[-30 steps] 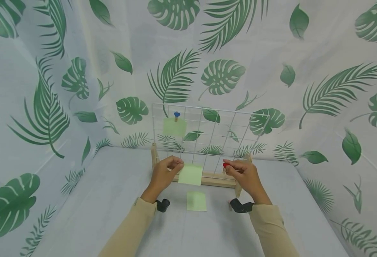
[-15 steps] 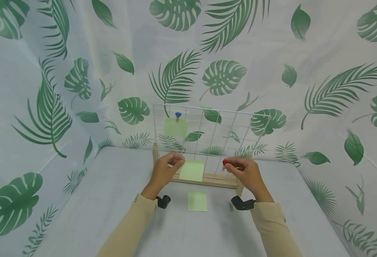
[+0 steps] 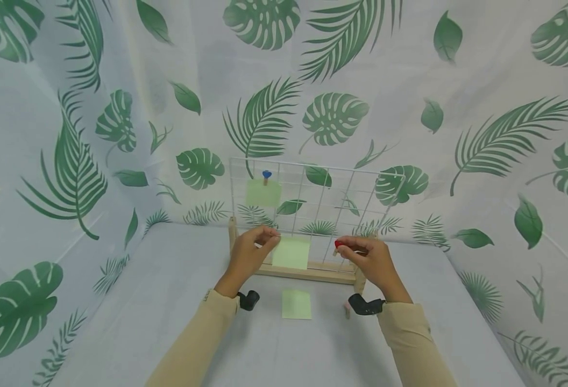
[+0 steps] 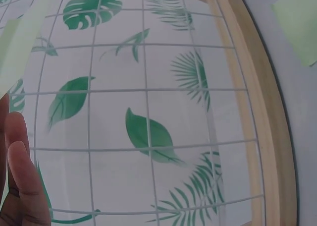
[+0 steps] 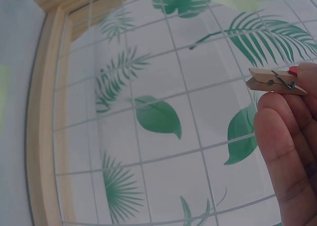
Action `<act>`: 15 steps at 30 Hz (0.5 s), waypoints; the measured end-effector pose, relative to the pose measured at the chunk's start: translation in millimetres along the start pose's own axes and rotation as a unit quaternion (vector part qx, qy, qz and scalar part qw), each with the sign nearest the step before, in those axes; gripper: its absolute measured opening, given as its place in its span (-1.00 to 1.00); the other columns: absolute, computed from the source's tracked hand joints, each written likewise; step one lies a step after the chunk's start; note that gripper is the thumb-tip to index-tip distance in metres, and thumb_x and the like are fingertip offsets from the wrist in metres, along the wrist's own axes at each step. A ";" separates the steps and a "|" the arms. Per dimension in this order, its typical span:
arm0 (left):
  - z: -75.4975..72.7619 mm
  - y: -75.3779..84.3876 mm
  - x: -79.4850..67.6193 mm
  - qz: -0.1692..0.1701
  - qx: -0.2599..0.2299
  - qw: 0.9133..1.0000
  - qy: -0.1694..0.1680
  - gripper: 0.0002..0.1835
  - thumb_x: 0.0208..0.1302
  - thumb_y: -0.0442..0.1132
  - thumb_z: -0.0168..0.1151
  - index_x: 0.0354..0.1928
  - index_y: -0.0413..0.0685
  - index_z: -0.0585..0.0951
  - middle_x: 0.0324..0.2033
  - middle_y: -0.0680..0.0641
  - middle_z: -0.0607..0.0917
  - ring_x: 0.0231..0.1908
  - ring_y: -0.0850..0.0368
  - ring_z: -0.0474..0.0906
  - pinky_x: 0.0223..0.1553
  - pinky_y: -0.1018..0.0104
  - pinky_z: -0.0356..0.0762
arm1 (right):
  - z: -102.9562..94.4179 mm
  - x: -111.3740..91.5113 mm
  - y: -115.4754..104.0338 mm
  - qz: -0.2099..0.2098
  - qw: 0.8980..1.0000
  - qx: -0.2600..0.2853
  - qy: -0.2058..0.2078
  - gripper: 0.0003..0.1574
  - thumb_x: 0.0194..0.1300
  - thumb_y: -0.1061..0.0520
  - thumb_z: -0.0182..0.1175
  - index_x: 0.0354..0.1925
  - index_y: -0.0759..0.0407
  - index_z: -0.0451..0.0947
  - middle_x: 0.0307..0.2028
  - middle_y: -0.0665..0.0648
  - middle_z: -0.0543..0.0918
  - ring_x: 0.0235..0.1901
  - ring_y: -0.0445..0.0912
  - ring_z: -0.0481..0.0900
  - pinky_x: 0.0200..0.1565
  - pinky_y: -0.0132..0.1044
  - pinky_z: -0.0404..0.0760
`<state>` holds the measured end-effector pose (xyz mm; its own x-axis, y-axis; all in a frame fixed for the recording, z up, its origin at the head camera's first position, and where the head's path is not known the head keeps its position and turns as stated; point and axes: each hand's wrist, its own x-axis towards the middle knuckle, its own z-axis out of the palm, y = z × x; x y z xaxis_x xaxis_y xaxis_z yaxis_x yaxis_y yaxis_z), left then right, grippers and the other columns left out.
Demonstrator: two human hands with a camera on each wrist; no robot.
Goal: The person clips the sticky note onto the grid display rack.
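Note:
My left hand pinches the upper left corner of a pale green sticky note, held in front of the lower part of a white wire grid. To its right, my right hand pinches a small wooden clothespin with a red decoration. The clothespin's tip points away from the fingertips and is apart from the note. Higher on the grid, a blue-topped clothespin holds another green note. In the left wrist view the held note shows only partly, at the left edge.
The grid stands on a wooden base near the patterned backdrop. Another green note lies on the white table. A small pinkish-topped clothespin lies by the black right wrist camera.
My left hand has raised the note a little and moved it slightly right, closer to the grid's middle. The right hand with the clothespin has risen slightly.

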<state>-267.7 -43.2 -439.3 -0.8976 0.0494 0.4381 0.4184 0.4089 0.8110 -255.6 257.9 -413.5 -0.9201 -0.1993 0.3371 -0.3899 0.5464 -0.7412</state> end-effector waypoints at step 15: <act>-2.6 6.6 10.9 0.032 -0.014 0.999 -0.003 -0.91 0.48 -0.26 0.42 -0.10 -0.13 0.78 -0.29 -0.08 0.85 -0.27 0.00 0.75 -0.15 0.18 0.71 | -2.5 1.0 -7.7 -0.031 0.999 0.012 0.013 -0.71 0.42 0.32 0.44 0.05 0.46 0.75 -0.12 0.33 0.84 -0.17 0.10 0.83 -0.12 -0.57 0.67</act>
<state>-274.4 -42.3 -428.2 -0.8697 0.0810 0.4870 0.4788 0.3790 0.7919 -253.4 255.5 -406.0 -0.8928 -0.2108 0.3981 -0.4477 0.5140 -0.7317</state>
